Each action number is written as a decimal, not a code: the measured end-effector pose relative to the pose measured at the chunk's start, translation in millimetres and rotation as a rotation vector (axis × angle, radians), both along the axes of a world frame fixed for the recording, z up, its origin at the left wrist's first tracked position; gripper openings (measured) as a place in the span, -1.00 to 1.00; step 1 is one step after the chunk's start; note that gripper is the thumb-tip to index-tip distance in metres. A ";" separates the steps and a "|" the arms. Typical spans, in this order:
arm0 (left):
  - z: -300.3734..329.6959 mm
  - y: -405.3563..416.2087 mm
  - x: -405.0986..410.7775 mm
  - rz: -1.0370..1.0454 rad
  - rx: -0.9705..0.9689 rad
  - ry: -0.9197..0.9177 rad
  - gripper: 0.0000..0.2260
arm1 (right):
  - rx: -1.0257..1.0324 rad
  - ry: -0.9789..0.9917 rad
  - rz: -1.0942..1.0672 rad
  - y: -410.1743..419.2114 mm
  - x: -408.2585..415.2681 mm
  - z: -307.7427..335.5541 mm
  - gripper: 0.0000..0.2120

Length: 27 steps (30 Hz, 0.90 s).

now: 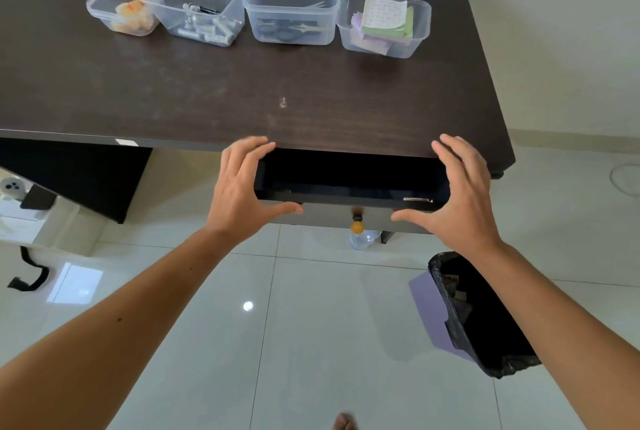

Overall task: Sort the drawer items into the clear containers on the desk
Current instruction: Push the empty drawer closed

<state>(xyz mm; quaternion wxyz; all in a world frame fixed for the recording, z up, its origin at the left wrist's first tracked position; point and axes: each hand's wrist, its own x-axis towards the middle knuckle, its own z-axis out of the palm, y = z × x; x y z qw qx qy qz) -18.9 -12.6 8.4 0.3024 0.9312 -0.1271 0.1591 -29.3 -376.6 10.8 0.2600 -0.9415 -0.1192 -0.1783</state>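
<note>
- Both bare forearms reach up from bottom of view toward the slightly open dark drawer under the front edge of the dark brown wooden counter.
- Left hand at the drawer's left end: fingers spread and loosely bent over the corner, thumb along the drawer front's lower edge. Contact can't be confirmed.
- Right hand at the drawer's right end, mirrored pose, fingers spread, thumb under the front.
- Drawer interior dark; contents can't be made out.
- Four clear plastic containers in a row at the counter's far side, well behind the drawer:
  - small rounded tub with orange pieces, far left
  - tall tub with grey metal bits
  - square tub with dark items
  - low tub with pastel paper squares, far right
- Black-lined purple bin on the white tiled floor, below right of the drawer.
</note>
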 end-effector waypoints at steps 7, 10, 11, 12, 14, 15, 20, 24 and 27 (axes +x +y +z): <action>0.2 8.5 18.7 -0.093 0.112 -0.023 0.00 | -0.052 0.029 0.061 -7.9 17.5 0.6 0.09; 0.1 4.2 24.7 -0.046 0.092 -0.045 -0.06 | -0.026 -0.040 0.044 -8.2 26.2 -2.9 -0.01; -0.4 3.3 26.4 -0.028 0.085 -0.049 -0.08 | -0.023 -0.056 0.040 -8.6 28.9 -4.3 -0.04; -1.3 2.9 28.0 -0.018 0.081 -0.057 -0.09 | -0.025 -0.073 0.035 -8.9 31.3 -5.7 -0.07; -4.0 2.9 29.8 -0.016 0.091 -0.066 -0.10 | -0.027 -0.096 0.028 -8.8 34.2 -8.5 -0.12; -5.4 2.7 30.6 -0.013 0.099 -0.072 -0.11 | -0.024 -0.106 0.022 -8.1 35.6 -9.8 -0.15; -8.1 -3.2 40.6 0.046 0.084 -0.127 -0.25 | 0.002 -0.152 -0.036 -0.2 43.7 -14.2 -0.26; -7.4 -6.5 48.9 0.070 0.066 -0.139 -0.32 | -0.034 -0.201 -0.072 3.5 49.8 -15.9 -0.31; -7.5 -11.8 55.6 0.117 0.064 -0.152 -0.40 | -0.030 -0.234 -0.112 7.7 56.2 -18.0 -0.36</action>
